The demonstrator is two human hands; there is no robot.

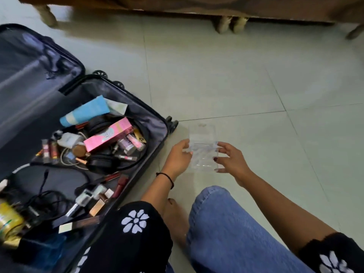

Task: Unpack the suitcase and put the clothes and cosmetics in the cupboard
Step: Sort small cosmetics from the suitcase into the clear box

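A black suitcase [157, 117] lies open on the tiled floor at the left. Its near half holds several cosmetics: a blue tube [84, 111], a pink box [108, 137], small bottles, lipsticks, and black headphones [102, 162] with cables. To the right of the suitcase I hold a clear plastic case [202, 149] just above the floor. My left hand [178, 157] grips its left edge and my right hand [231, 160] grips its right edge with thumb and fingers. The case looks empty.
A wooden bed frame [197, 8] with short legs runs along the top. My knee in blue jeans [226, 229] and my bare foot [175, 223] are on the floor below the hands. A gold can [8, 219] lies in the suitcase's near left corner.
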